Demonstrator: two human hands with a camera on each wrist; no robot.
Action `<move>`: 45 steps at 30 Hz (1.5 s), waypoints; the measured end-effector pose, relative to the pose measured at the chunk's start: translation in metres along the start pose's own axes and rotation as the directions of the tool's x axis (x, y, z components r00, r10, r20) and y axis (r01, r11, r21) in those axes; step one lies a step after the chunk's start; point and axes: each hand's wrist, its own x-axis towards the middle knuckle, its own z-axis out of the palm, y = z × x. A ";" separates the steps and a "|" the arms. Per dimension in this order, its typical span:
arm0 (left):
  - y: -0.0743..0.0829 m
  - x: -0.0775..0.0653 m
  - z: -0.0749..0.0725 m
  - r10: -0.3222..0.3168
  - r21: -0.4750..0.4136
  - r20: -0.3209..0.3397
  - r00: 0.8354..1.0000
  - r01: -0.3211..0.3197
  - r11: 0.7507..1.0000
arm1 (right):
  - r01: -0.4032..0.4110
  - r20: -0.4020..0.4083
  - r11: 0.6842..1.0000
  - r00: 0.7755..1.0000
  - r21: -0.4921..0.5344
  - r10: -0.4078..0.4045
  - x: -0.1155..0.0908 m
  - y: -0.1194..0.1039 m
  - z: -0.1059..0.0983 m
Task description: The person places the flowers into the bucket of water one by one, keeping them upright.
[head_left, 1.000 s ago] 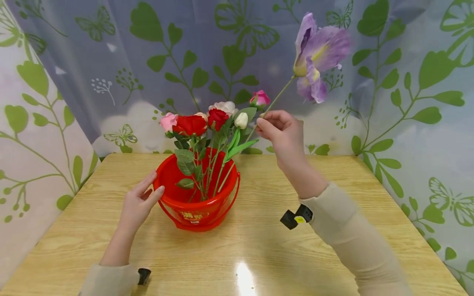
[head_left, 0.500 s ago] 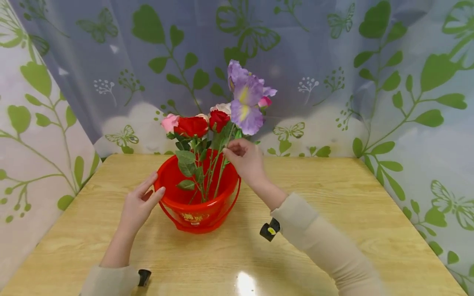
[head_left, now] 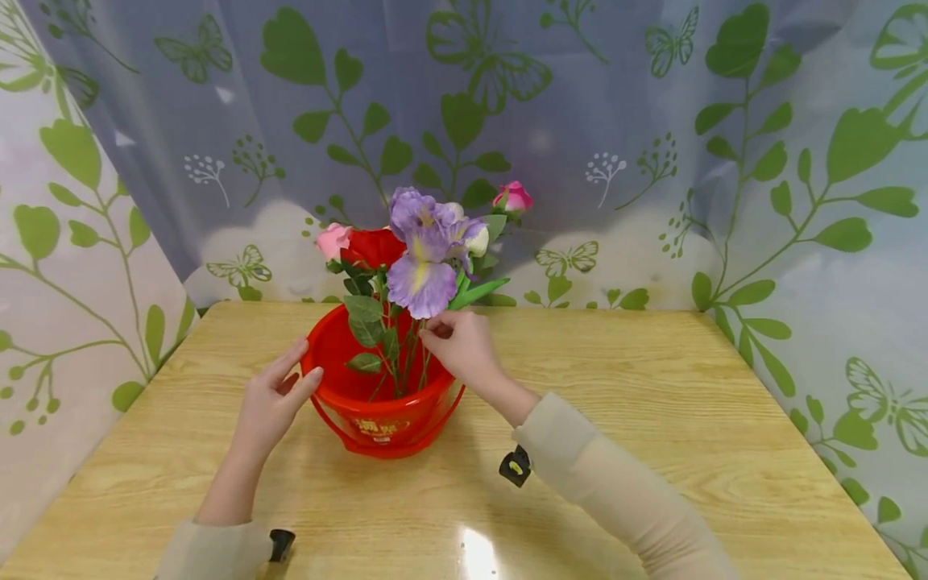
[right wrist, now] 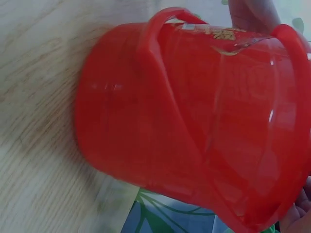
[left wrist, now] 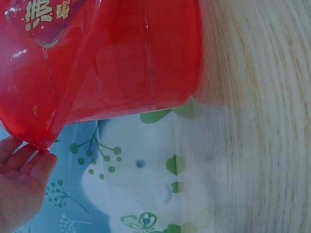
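Note:
A red plastic bucket (head_left: 424, 415) stands on the table. My left hand (head_left: 264, 411) holds its left rim, with fingers and thumb at the edge in the left wrist view. Between thumb and fingers, my right hand (head_left: 467, 346) pinches the stem of a purple artificial iris (head_left: 422, 282) over the bucket's right side. Other artificial flowers lean in the bucket: a red rose (head_left: 371, 248), a pink rose (head_left: 334, 241), a white tulip (head_left: 478, 242) and a magenta bud (head_left: 514, 197). The iris bloom covers part of this bunch. The bucket wall mostly hides my right hand in the right wrist view.
The bucket's red handle (right wrist: 170, 97) hangs down along its outside. A wood-grain table (head_left: 652, 403) spreads around the bucket. Behind it hangs a curtain (head_left: 551, 105) printed with leaves and butterflies.
My right hand has brought the iris leftward and down from the upper right, its bloom now before the other flowers and its stem over the bucket. My left hand stays at the rim.

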 end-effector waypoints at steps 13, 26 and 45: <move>-0.002 0.001 0.002 -0.005 -0.014 0.004 1.000 0.005 1.000 | 0.008 0.074 0.992 0.997 -0.124 0.001 0.003 0.003 0.002; -0.001 0.004 0.006 0.011 0.025 0.003 1.000 -0.011 1.000 | 0.129 -0.034 0.991 0.991 -0.033 -0.130 -0.010 0.013 0.001; 0.025 -0.001 0.002 0.157 0.267 -0.064 0.985 -0.135 0.954 | 0.258 0.002 0.917 0.963 -0.304 -0.270 -0.064 0.020 -0.075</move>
